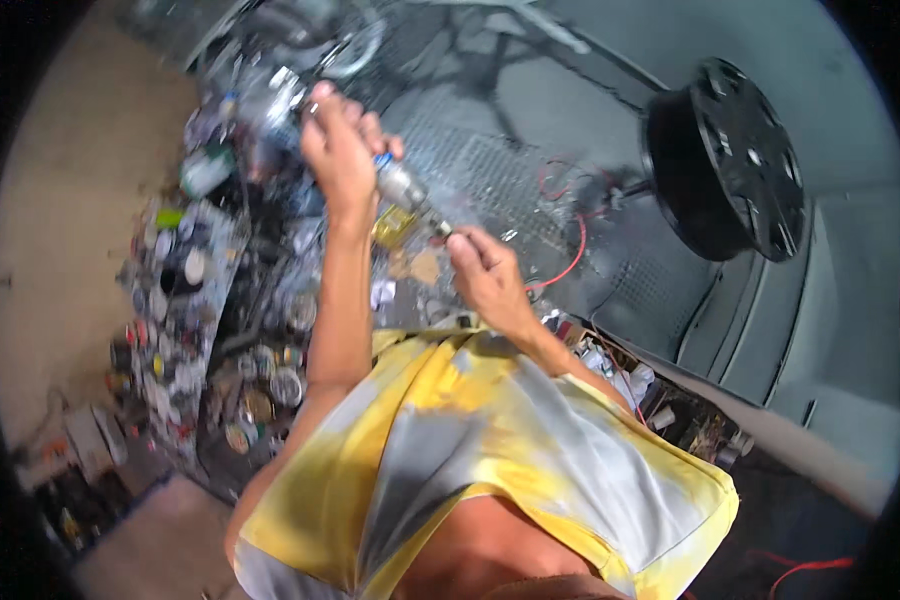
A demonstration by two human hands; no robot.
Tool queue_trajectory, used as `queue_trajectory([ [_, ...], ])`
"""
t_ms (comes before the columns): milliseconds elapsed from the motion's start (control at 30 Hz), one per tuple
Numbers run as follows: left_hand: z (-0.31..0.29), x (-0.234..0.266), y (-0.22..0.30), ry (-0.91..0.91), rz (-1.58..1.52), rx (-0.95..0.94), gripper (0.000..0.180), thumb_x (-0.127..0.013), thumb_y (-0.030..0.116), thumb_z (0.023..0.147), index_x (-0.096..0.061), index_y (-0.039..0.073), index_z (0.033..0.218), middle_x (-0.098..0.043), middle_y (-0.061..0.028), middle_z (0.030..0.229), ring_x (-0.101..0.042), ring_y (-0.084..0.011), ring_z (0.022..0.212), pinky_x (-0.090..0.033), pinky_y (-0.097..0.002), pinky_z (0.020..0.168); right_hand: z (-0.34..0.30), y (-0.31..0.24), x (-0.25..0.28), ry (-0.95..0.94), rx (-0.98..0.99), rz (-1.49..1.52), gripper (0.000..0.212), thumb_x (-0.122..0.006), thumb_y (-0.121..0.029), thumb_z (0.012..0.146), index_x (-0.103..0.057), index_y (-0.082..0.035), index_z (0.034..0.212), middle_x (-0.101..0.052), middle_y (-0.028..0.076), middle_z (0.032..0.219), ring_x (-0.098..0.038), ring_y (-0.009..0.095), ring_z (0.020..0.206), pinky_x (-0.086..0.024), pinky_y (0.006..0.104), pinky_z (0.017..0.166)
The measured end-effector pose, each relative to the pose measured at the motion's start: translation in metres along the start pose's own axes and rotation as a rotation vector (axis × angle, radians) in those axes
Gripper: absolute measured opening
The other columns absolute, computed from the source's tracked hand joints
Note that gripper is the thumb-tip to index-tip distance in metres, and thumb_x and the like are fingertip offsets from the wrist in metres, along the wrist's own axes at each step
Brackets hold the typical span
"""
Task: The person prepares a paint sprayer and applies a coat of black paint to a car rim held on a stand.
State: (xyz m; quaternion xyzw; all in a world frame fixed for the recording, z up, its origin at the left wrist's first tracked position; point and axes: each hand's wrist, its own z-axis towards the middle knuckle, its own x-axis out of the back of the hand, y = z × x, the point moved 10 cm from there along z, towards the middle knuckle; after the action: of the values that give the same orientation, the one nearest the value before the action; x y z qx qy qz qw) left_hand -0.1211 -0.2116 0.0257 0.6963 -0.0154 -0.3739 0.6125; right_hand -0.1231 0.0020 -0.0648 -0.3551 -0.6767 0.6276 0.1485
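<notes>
Two bare forearms rise from the lower edge over a yellow-and-grey garment [490,440] that fills the near part of the view. Just beyond it, the right hand [485,270] is curled, its fingertips pinched at the small metal tip of a bottle-like object [402,190]. That object slants up to the left hand [340,145], whose fingers are wrapped shut round its upper part; it may be a small clear bottle with yellowish liquid, though blur makes this hard to tell. To the left lies a crowded clutter of small tins and jars [200,300] on the floor. Farther off, a red wire [570,260] curls across a grey patterned mat [510,170], and a black wheel rim [735,160] stands at the far right.
</notes>
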Motion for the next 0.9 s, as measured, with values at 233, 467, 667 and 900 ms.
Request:
queue_trajectory([
  [233, -0.020, -0.125, -0.060, -0.203, 0.049, 0.011, 0.027, -0.044, 0.034, 0.110, -0.045, 0.010, 0.098, -0.042, 0.0016, 0.077, -0.042, -0.0086, 0.051, -0.050, -0.0321, 0.045, 0.014, -0.088, 0.121, 0.057, 0.253, -0.559, 0.039, -0.059, -0.030, 0.105, -0.061, 0.000, 0.129, -0.061, 0.011, 0.090, -0.064, 0.020, 0.081, -0.051, 0.0353, 0.075],
  [467, -0.075, -0.232, -0.140, -0.496, -0.308, 0.250, 0.041, -0.031, 0.039, 0.107, -0.050, 0.006, 0.123, -0.053, -0.0025, 0.102, -0.055, -0.0153, 0.089, -0.050, -0.0376, 0.083, 0.034, -0.224, 0.179, 0.292, 0.651, -0.638, 0.056, -0.070, -0.019, 0.093, -0.050, 0.002, 0.140, -0.062, 0.020, 0.108, -0.065, 0.036, 0.098, -0.053, 0.0434, 0.086],
  [667, -0.131, -0.308, -0.188, -0.564, -0.212, 0.204, 0.055, -0.030, 0.043, 0.109, -0.043, 0.004, 0.144, -0.052, -0.0053, 0.138, -0.048, -0.0181, 0.130, -0.036, -0.0373, 0.112, 0.031, -0.246, 0.251, 0.377, 0.655, -0.796, 0.051, -0.070, -0.015, 0.091, -0.054, -0.004, 0.138, -0.063, 0.023, 0.103, -0.064, 0.043, 0.091, -0.052, 0.0471, 0.078],
  [900, -0.187, -0.410, -0.192, -0.811, -0.105, 0.107, 0.074, -0.045, 0.033, 0.099, -0.015, -0.004, 0.156, -0.037, -0.0145, 0.150, -0.040, -0.0240, 0.138, -0.030, -0.0369, 0.117, 0.003, -0.282, 0.340, 0.445, 0.582, -0.809, 0.044, -0.071, -0.014, 0.093, -0.056, -0.002, 0.132, -0.069, 0.026, 0.114, -0.067, 0.045, 0.102, -0.055, 0.0450, 0.088],
])
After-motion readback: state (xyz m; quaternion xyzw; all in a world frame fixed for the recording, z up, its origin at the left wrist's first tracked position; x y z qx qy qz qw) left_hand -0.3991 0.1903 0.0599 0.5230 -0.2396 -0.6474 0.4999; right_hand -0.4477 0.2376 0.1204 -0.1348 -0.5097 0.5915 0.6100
